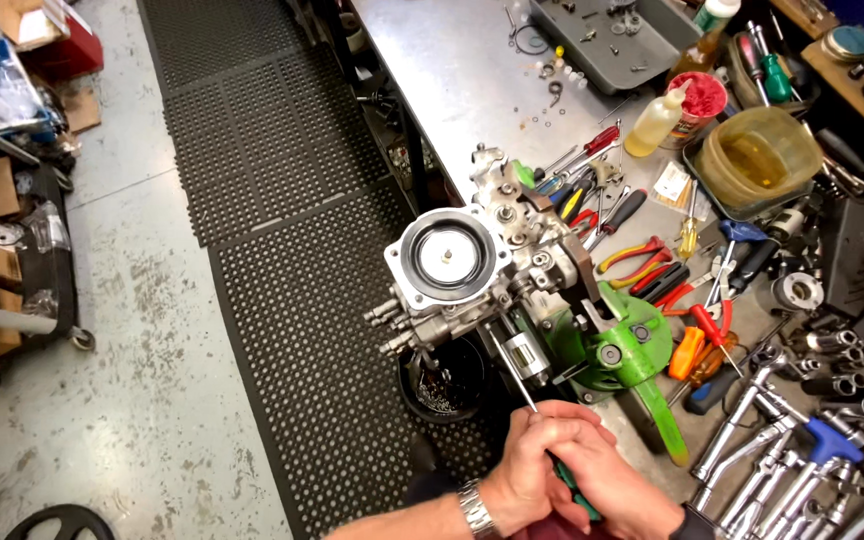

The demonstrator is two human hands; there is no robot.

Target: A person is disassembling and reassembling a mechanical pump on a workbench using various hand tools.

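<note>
Green-handled screwdriver [542, 425] sits gripped in both your left hand [527, 470] and right hand [602, 475], its tip just ahead touching the grey metal carburettor [472, 270].

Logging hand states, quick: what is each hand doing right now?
Left hand: closed around the screwdriver.
Right hand: closed on the same screwdriver's green handle.

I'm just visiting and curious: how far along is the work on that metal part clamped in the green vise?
Done: the metal assembly sits clamped in the green vise. In hand: the left hand and right hand grip a screwdriver aimed at its underside. Left: its round cover remains on; tools remain spread over the bench.
</note>
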